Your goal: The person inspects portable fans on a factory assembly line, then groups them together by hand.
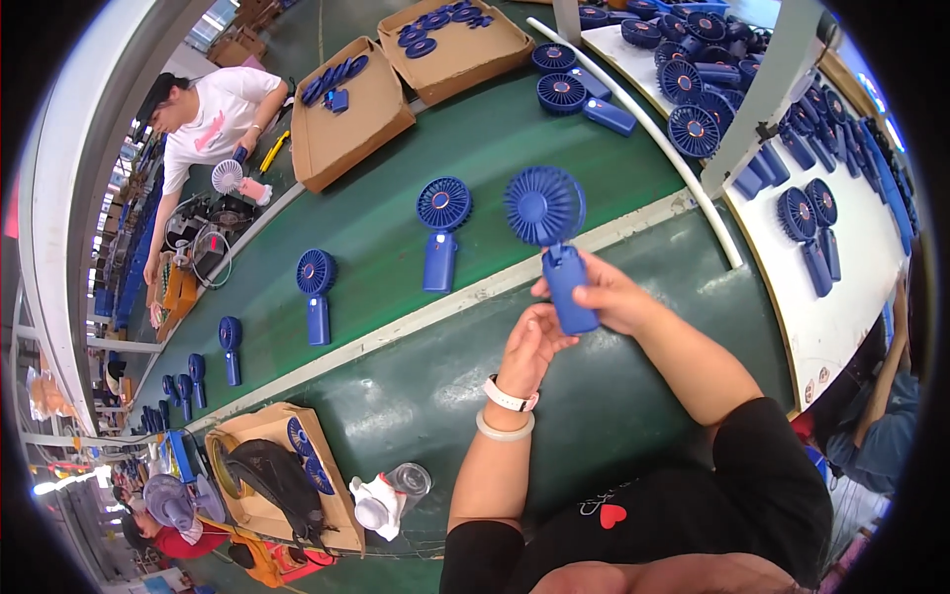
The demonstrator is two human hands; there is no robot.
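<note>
A blue handheld fan is raised over the near bench, its round head up and its handle tilted slightly. My right hand is closed round the handle from the right, thumb across its front. My left hand, with a white watch and a pale bangle at the wrist, is beside the handle's lower end. Its fingers are loosely bent and partly apart; whether they touch the handle I cannot tell. Just beyond, another blue fan lies on the green conveyor belt, with a further fan to its left.
More fans line the belt toward the far left. Cardboard trays with blue parts stand along its far side, near a co-worker. A white table piled with fans is at right. A box with a black bag and a clear cup are lower left.
</note>
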